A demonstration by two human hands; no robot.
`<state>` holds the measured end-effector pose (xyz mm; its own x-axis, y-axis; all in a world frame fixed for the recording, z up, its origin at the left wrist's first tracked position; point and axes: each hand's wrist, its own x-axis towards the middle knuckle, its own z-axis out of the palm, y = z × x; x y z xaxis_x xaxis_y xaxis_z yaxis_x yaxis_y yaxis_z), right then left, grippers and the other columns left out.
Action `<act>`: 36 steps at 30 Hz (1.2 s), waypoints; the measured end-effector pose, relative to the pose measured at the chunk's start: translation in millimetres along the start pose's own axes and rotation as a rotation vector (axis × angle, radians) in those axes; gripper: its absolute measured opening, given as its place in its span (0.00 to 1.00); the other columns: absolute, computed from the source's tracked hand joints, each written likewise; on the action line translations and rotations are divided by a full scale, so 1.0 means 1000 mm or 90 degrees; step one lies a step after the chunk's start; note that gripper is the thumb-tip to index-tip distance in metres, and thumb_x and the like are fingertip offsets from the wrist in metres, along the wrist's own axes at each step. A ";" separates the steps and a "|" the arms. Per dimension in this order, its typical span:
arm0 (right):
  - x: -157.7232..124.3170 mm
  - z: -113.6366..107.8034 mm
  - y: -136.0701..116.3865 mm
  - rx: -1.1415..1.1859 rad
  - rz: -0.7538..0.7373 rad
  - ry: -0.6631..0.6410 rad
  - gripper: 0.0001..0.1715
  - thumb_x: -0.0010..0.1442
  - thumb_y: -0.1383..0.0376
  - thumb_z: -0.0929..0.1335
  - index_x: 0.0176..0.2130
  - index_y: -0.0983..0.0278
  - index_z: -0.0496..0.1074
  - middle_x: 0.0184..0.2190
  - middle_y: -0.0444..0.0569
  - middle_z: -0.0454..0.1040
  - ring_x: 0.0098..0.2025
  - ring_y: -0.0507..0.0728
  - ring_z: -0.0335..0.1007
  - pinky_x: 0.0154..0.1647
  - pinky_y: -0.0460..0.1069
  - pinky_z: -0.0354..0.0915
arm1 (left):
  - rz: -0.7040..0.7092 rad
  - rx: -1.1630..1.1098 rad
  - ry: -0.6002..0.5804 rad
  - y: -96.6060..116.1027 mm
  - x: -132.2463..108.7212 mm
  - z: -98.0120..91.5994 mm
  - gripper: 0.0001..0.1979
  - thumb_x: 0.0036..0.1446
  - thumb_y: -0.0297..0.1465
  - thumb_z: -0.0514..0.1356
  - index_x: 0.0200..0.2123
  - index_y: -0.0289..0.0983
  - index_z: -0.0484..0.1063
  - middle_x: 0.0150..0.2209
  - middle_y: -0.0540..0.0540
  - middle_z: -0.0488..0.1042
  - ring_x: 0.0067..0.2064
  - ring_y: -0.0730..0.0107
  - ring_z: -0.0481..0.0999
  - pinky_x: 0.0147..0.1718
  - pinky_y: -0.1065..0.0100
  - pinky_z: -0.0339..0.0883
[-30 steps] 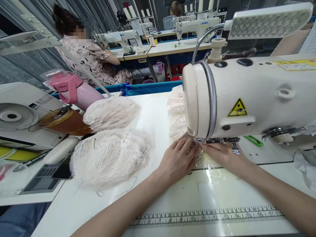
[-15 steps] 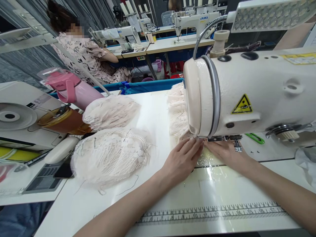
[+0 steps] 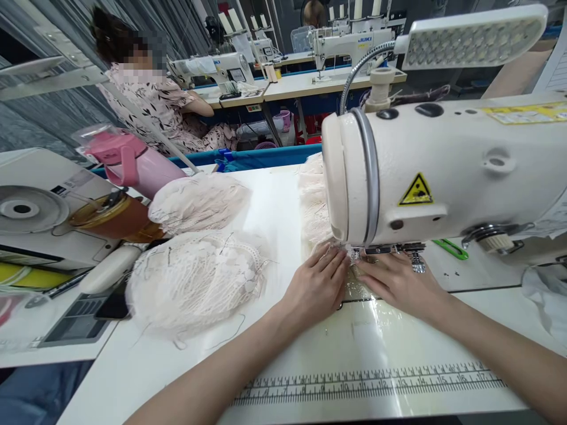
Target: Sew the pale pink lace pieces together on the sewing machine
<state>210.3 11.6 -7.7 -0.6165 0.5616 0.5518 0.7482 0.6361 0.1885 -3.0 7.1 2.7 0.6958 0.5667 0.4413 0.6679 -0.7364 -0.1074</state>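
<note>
A strip of pale lace fabric (image 3: 313,200) lies along the left of the white sewing machine head (image 3: 425,177) and runs under it. My left hand (image 3: 319,280) rests flat on the near end of this fabric, fingers stretched out beside the presser foot area. Close to it on the right, my right hand (image 3: 398,283) lies low on the machine bed with its fingers extended. Some of its fingertips are hidden by the machine head and metal parts. Whether the right fingers touch fabric, I cannot tell.
Two pale lace bundles (image 3: 199,283) lie on the left of the white table. Beyond them are a pink thermos (image 3: 146,162) and another machine (image 3: 31,206). Green snips (image 3: 452,248) lie at right. A printed ruler (image 3: 367,386) marks the front. A seated person (image 3: 150,106) works behind.
The view has shifted slightly, so the machine head appears further left. My left hand's fingers are a little further from the machine, and my right hand's fingers show more and spread wider.
</note>
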 end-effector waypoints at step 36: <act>-0.013 0.019 0.020 0.218 0.097 0.076 0.17 0.63 0.59 0.62 0.50 0.55 0.72 0.32 0.50 0.77 0.34 0.62 0.73 0.32 0.57 0.67 | -0.183 -0.058 -0.071 -0.023 0.036 0.001 0.16 0.65 0.34 0.47 0.40 0.33 0.72 0.42 0.38 0.75 0.48 0.52 0.73 0.46 0.50 0.70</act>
<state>228.1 27.3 -26.5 -0.4572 0.6099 0.6473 0.6912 0.7017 -0.1731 6.9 45.0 19.8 0.5095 0.7903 0.3404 0.8190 -0.5667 0.0896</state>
